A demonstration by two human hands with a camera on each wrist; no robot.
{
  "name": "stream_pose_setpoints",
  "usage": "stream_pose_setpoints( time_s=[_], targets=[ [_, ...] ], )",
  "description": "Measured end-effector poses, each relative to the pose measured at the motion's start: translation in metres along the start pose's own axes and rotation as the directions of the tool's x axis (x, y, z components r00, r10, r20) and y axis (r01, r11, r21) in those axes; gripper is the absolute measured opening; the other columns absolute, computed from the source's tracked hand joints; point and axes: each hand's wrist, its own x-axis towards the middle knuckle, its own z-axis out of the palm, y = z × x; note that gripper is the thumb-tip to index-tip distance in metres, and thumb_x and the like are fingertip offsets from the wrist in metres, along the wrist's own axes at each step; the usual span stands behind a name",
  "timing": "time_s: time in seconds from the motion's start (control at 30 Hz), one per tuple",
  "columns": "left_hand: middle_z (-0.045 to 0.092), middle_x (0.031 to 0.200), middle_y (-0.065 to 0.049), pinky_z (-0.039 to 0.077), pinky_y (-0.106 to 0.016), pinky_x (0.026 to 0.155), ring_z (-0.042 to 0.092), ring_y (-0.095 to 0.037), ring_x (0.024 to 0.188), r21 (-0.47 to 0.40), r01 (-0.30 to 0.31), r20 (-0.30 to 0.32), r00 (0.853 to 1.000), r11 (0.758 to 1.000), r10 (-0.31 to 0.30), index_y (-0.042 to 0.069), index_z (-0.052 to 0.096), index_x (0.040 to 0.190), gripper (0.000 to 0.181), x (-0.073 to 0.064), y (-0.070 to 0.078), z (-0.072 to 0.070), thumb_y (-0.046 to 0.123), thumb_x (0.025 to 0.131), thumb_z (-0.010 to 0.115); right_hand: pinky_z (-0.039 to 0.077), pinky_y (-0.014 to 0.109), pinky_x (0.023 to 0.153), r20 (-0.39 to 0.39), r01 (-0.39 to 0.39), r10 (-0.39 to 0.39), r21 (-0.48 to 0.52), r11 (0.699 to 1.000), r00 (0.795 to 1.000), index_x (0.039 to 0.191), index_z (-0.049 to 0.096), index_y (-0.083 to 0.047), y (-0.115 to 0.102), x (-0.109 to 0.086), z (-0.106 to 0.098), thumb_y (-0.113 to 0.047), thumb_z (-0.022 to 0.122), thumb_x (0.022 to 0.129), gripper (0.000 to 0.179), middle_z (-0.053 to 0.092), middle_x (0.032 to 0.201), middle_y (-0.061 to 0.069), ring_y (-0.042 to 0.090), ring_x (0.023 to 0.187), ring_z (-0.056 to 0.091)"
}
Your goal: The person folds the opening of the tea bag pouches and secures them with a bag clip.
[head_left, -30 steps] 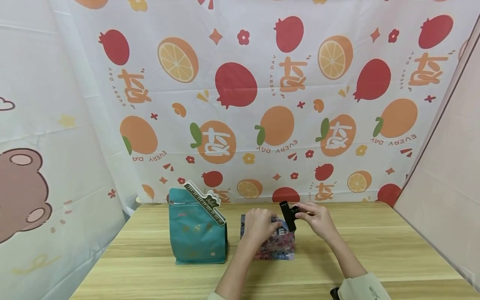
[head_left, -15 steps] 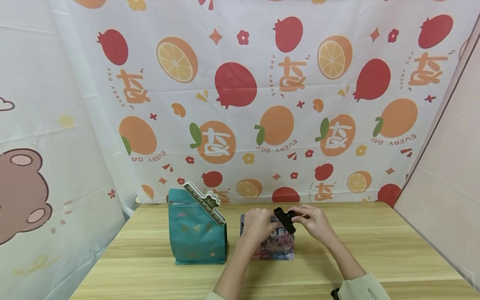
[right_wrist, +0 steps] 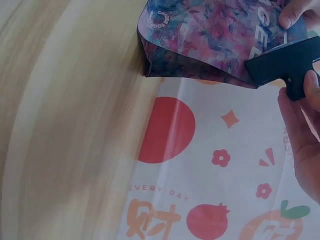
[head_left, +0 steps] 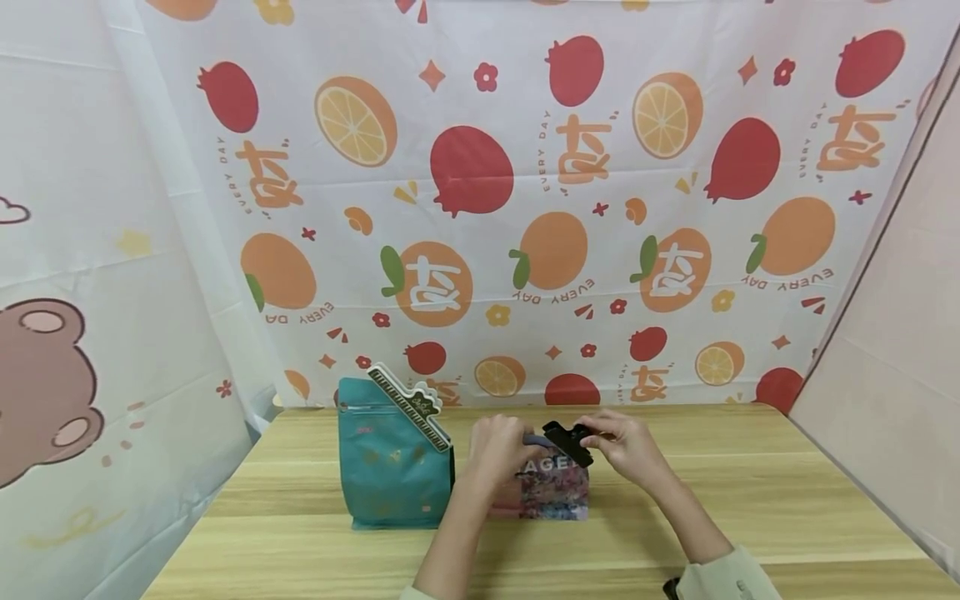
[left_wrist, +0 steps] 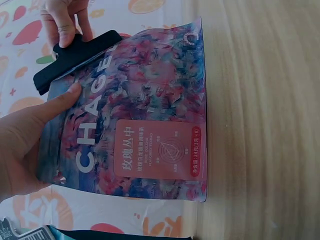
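Note:
A blue-and-pink tea pouch (head_left: 556, 493) with white lettering stands on the table; its printed front faces the left wrist camera (left_wrist: 155, 85). My left hand (head_left: 497, 454) holds the pouch's top edge at the left, thumb (left_wrist: 60, 102) on the front and the other fingers mostly hidden behind. A wide black bulldog clip (head_left: 567, 443) lies at a slant across the pouch's top right corner. My right hand (head_left: 628, 446) pinches that clip's handles between thumb and fingers, also visible in the right wrist view (right_wrist: 305, 135).
Just left of the pouch stands a teal bag (head_left: 396, 479), its top right corner slanted under a long decorated clip (head_left: 408, 407). The wooden table (head_left: 675, 533) ends at a fruit-print cloth (head_left: 472, 100) behind. Pale cloth walls (head_left: 892, 358) rise at both sides.
The black clip has tilted and moved left and down, from beside the pouch's corner onto it. My left hand has shifted slightly left, uncovering more of the pouch's lettering.

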Motion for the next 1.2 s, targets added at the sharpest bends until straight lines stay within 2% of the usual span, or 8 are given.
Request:
stream_pose_setpoints(
  time_s=[0.1,0.4,0.63,0.77,0.9,1.0,1.07,1.2],
  targets=[
    [0.033,0.044,0.011,0.025,-0.023,0.039,0.032,-0.006,0.041,-0.012,-0.005,-0.025,1.000,1.000,0.005,0.022,0.055,0.054,0.034,0.000,-0.002,0.003,0.043,0.071,0.076,0.048,0.020,0.053,-0.003,0.032,-0.032,-0.032,0.999,0.999,0.097,0.070,0.004,-0.001,0.001,0.002,0.008,0.074,0.070,0.028,0.065,0.086,0.004,0.012,0.070,0.060],
    [0.031,0.043,0.009,0.023,-0.027,0.041,0.030,-0.008,0.041,0.013,-0.015,-0.031,0.999,1.000,0.015,0.023,0.061,0.059,0.027,-0.001,-0.001,0.003,0.043,0.072,0.074,0.042,0.017,0.046,0.013,0.096,-0.096,-0.119,0.988,0.995,0.097,0.070,0.003,-0.007,0.002,0.004,0.008,0.075,0.069,0.029,0.064,0.085,0.002,0.004,0.064,0.055],
    [0.029,0.043,0.007,0.020,-0.028,0.041,0.027,-0.009,0.041,0.059,-0.009,-0.026,1.000,0.998,0.011,0.024,0.066,0.064,0.025,-0.002,0.001,0.002,0.046,0.071,0.073,0.039,0.018,0.046,0.054,0.057,-0.048,-0.171,0.984,0.997,0.101,0.070,0.000,-0.012,0.003,0.003,0.001,0.075,0.072,0.029,0.062,0.085,-0.002,0.000,0.061,0.047],
    [0.032,0.043,0.008,0.023,-0.027,0.041,0.029,-0.009,0.041,0.049,-0.008,-0.029,1.000,0.999,0.010,0.022,0.068,0.067,0.025,-0.001,0.001,0.003,0.046,0.070,0.075,0.040,0.019,0.049,0.102,0.028,-0.008,-0.204,0.978,0.995,0.102,0.070,-0.002,-0.016,0.006,0.001,-0.002,0.074,0.075,0.027,0.060,0.085,-0.004,0.002,0.062,0.047],
    [0.043,0.049,0.010,0.035,-0.028,0.051,0.042,-0.011,0.050,-0.011,0.004,0.007,1.000,1.000,-0.004,0.021,0.070,0.071,0.023,0.000,0.000,0.000,0.042,0.070,0.076,0.049,0.024,0.061,0.166,-0.041,0.071,-0.180,0.983,0.983,0.105,0.067,-0.004,-0.019,0.008,-0.002,-0.005,0.071,0.079,0.026,0.058,0.089,-0.003,0.011,0.075,0.058],
    [0.055,0.063,0.007,0.040,-0.034,0.066,0.050,-0.016,0.068,-0.078,0.026,0.044,0.999,0.997,-0.022,0.019,0.071,0.079,0.020,-0.002,-0.001,-0.007,0.037,0.072,0.076,0.050,0.030,0.072,0.212,-0.159,0.174,-0.088,0.983,0.962,0.113,0.062,-0.006,-0.018,0.007,-0.005,-0.009,0.069,0.082,0.032,0.058,0.097,0.000,0.017,0.086,0.059],
    [0.060,0.073,0.004,0.041,-0.036,0.074,0.051,-0.020,0.078,-0.122,0.045,0.062,0.997,0.992,-0.038,0.016,0.071,0.085,0.021,-0.005,-0.003,-0.011,0.032,0.073,0.076,0.048,0.034,0.077,0.234,-0.245,0.243,-0.020,0.969,0.941,0.121,0.056,-0.007,-0.015,0.007,-0.005,-0.013,0.068,0.084,0.040,0.058,0.102,0.003,0.020,0.089,0.058],
    [0.061,0.082,-0.003,0.043,-0.033,0.074,0.053,-0.024,0.082,-0.184,0.076,0.086,0.994,0.980,-0.061,0.011,0.068,0.089,0.024,-0.010,-0.009,-0.017,0.025,0.072,0.078,0.046,0.038,0.081,0.268,-0.343,0.312,0.077,0.936,0.912,0.128,0.049,-0.007,-0.009,0.005,-0.005,-0.019,0.068,0.084,0.049,0.056,0.109,0.008,0.024,0.095,0.055]
  ],
)
